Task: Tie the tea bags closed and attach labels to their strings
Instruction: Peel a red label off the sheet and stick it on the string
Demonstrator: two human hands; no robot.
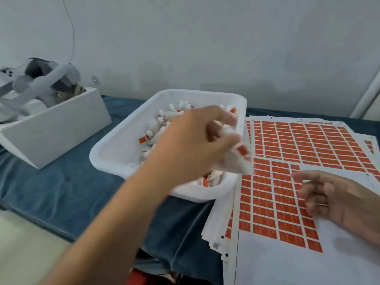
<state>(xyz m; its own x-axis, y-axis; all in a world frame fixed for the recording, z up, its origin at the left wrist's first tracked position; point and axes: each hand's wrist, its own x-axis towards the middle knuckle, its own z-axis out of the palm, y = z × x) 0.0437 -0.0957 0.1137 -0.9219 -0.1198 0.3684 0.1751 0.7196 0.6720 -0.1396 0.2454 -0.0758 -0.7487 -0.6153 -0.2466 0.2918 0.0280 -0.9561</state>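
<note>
My left hand (197, 138) reaches over the right rim of a white plastic tub (107, 149) and holds a white tea bag (234, 161) with a red label on it; the bag is blurred. The tub holds several white tea bags (162, 124) with red labels. To its right lies a stack of label sheets (287, 198) with rows of red stickers, some peeled away. My right hand (339, 200) hovers over the sheet with fingers loosely spread, holding nothing.
A white box (61, 130) at the back left holds a white headset (41, 77). A blue cloth (61, 192) covers the surface. A grey wall stands behind. The cloth's front edge drops off at the lower left.
</note>
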